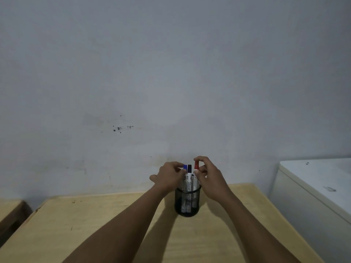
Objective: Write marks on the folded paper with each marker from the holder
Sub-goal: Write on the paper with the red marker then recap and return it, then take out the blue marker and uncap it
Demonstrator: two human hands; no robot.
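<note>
Right, both hands are up at the black mesh holder (187, 203), which stands upright on the wooden surface (106, 224), toward its far edge near the grey wall (171, 73). Three markers stand in it w/ caps up: a blue-capped marker (184, 167) on the left, a black-capped marker (189, 168) just beside it in the middle, and a red-capped marker (196, 165) on the right. Left hand (169, 177) is curled, fingertips closed on the blue-capped one around its cap end; thumb sticks out to the left. Right hand (210, 179) pinches the red cap between thumb and forefinger, other fingers bent in near the marker body. The red cap sits a bit higher than the other two. Both forearms reach in from the near edge, either side of the holder. Folded paper can't be seen anywhere in this view. A white cabinet (313, 186) stands to the right of the surface, and the corner of another wooden piece (9, 211) shows at the left.
</note>
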